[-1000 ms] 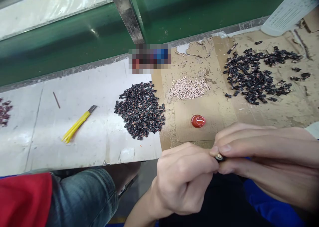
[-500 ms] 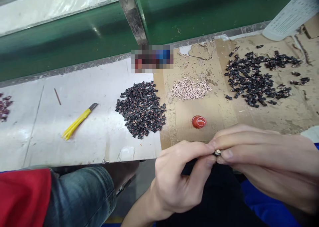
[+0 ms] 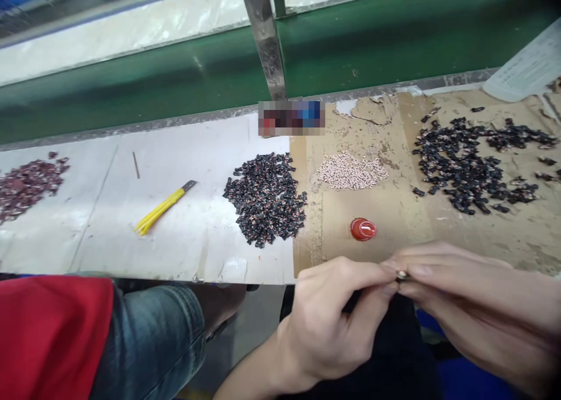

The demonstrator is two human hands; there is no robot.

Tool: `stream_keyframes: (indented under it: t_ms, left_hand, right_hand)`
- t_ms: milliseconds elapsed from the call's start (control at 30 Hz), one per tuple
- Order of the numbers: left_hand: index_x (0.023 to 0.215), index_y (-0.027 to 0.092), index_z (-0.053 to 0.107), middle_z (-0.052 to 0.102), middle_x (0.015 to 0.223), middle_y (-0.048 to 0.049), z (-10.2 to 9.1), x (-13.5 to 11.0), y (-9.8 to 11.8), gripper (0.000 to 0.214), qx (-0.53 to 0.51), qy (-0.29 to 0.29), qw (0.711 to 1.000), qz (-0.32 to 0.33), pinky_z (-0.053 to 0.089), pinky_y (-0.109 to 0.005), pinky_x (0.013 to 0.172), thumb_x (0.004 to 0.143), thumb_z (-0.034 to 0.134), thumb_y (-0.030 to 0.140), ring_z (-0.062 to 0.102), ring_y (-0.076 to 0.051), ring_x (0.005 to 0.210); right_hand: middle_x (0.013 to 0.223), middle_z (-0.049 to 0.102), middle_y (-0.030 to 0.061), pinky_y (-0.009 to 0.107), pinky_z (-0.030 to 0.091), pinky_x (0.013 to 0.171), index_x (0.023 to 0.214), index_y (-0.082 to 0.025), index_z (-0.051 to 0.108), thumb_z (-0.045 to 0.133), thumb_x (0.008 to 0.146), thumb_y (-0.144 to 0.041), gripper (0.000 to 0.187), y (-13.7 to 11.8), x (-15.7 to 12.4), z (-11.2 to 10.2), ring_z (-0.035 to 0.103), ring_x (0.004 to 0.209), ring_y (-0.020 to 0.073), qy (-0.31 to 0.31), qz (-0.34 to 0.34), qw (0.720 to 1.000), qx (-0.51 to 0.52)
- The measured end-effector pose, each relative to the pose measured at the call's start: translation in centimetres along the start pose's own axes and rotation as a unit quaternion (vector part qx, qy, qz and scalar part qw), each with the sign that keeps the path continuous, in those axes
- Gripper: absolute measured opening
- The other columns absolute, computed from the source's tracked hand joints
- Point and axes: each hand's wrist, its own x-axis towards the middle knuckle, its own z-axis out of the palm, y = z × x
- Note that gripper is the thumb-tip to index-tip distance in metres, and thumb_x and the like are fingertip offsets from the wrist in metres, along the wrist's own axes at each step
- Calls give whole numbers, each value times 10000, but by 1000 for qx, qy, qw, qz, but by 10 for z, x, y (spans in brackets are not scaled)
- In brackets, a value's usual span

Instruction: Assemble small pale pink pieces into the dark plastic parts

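Pinching a small dark cylindrical part (image 3: 402,276) with a pale metallic-looking end, low at right of centre, the right hand (image 3: 475,303) closing nearly shut from the right edge of the frame, thumb and fingertips (image 3: 412,271) gripping it. Curling inward from the bottom centre, the left hand (image 3: 328,321) meeting the same part from the other side, its fingers nearly closed, their exact contact too small to make out. Both hands hovering just past the near edge of the bench (image 3: 175,277), over a dark lap.

Directly ahead, a glossy red rounded blob (image 3: 363,229) sitting on brown torn cardboard (image 3: 442,245), nearest to the hands. Above it, a small heap of pale pink beads (image 3: 352,172) lying on the cardboard. At upper right, a wide scatter of black-and-copper parts (image 3: 464,166) spreading across the same cardboard, beside a white printed paper sheet (image 3: 526,66).

At centre, a heap of similar black parts (image 3: 265,200) resting on a white sheet (image 3: 105,245), just left of the cardboard. Further left, a yellow utility knife (image 3: 162,210), a thin brown stick (image 3: 136,165) and a dark reddish heap (image 3: 26,183) lying apart. Along the top, a green conveyor belt (image 3: 144,75) running behind a steel upright (image 3: 265,40). At lower left, a red cloth (image 3: 52,335) draping over a denim knee (image 3: 151,344).
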Motion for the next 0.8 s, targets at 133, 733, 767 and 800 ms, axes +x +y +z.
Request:
stream_keyframes:
  t_ms: [133, 733, 767, 800]
  left_hand:
    - [1148, 143, 679, 830, 972, -66, -3, 6, -8, 162, 19, -46, 998, -38, 661, -196, 738, 988, 702, 126, 794, -132, 741]
    - [974, 173, 733, 709, 1086, -121, -59, 55, -88, 158, 432, -118, 881, -150, 478, -491, 958, 1004, 578, 181, 545, -308, 1045]
    - [949, 182, 713, 712, 1076, -113, -59, 54, -88, 147, 414, -111, 889, -157, 468, -491, 970, 1004, 576, 176, 542, -304, 1044]
    - [925, 191, 691, 715, 1058, -104, -59, 54, -88, 145, 394, -103, 898, -165, 458, -490, 980, 1004, 572, 170, 541, -299, 1039]
  right_hand:
    - [926, 847, -18, 252, 698, 705, 1047, -285, 847, 772, 791, -9, 384, 20, -4, -8, 805, 707, 204, 20, -37, 996, -81]
    - [1108, 819, 102, 371, 600, 877, 1073, -193, 833, 603, 1019, -393, 309, 109, 66, -39, 760, 998, 247, -36, -18, 891, -453]
    - [1134, 812, 93, 374, 598, 892, 1103, -198, 825, 605, 1020, -388, 303, 109, 75, -26, 755, 1015, 246, -66, -22, 894, -442]
    - [1158, 804, 93, 382, 596, 893, 1119, -201, 820, 598, 1026, -371, 294, 109, 84, -15, 751, 1019, 250, -95, -21, 895, -435]
